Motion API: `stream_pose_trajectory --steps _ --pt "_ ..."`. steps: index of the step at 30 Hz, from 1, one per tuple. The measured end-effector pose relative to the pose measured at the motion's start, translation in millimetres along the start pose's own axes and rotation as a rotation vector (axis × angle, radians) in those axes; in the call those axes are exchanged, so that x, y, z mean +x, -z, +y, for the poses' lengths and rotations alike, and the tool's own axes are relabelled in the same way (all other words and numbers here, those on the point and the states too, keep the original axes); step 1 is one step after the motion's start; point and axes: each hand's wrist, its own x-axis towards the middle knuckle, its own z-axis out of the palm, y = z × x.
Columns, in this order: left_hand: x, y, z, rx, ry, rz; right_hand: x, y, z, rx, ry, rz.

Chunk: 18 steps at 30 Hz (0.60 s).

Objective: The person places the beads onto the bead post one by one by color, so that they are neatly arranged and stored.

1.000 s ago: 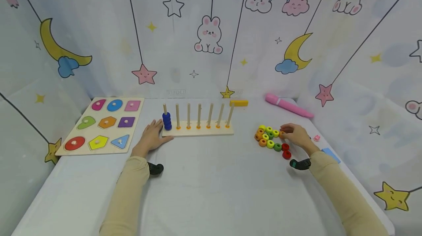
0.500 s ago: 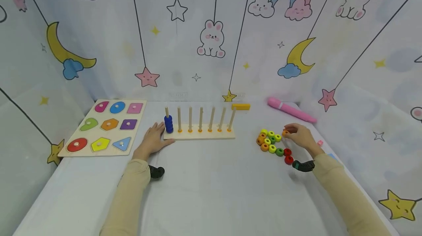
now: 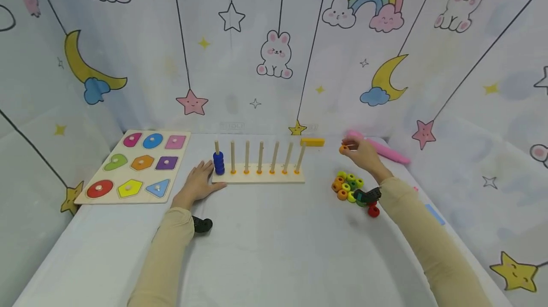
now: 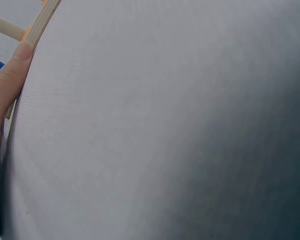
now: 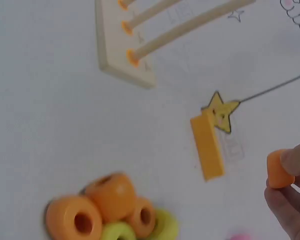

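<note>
A wooden peg board (image 3: 259, 178) with several upright pegs stands at the table's back middle. Blue beads (image 3: 219, 163) are stacked on its leftmost peg; the other pegs are bare. My left hand (image 3: 198, 185) rests at the board's left end, fingers extended beside the blue beads and thumb along the front edge. In the left wrist view the thumb (image 4: 12, 75) touches that edge. Between thumb and fingers my right hand (image 3: 361, 154) pinches an orange bead (image 5: 279, 169), held above the table right of the board. Below it lies a cluster of orange, yellow, green and red beads (image 3: 342, 194).
A shape puzzle board (image 3: 141, 193) lies at the left. Behind the peg board's right end is a yellow block (image 3: 312, 142). A pink pen-shaped object (image 3: 391, 152) lies at the back right, partly behind the right hand. A blue strip (image 3: 435, 214) lies near the right edge.
My right hand has lifted the orange bead from beside the cluster and moved left and toward the back with it. The left hand stays at the board.
</note>
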Motion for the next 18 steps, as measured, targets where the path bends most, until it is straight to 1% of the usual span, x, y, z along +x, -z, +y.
stream_pose_trajectory --steps 5,8,14,18 --pt "-1.9 0.4 -0.6 -0.001 0.007 0.002 31.3 -20.5 -42.8 0.001 0.087 0.033" --pt "-2.4 -0.6 -0.6 -0.003 0.007 -0.002 47.1 -36.3 -66.0 0.025 0.139 0.04" --pt "-3.8 -0.8 0.8 0.002 0.008 -0.005 66.0 -64.6 -116.2 0.096 0.266 0.04" --pt "-2.1 0.4 2.7 0.002 -0.001 0.004 74.2 -83.0 -146.3 0.118 0.329 0.016"
